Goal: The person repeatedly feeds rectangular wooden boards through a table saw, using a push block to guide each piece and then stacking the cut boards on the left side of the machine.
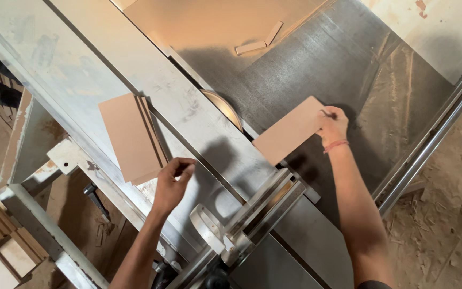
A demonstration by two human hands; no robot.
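With the right hand (332,126) pinching the fibreboard offcut (291,130) just at three o'clock of the exposed saw blade (223,107) on the worktop (348,64), a slip could drag fingers bladeward, while the left hand (172,182), loosely curled and empty, hovers by the stacked panels (132,136) at nine o'clock.

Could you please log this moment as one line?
right hand: holds board near saw blade | left hand: beside board stack
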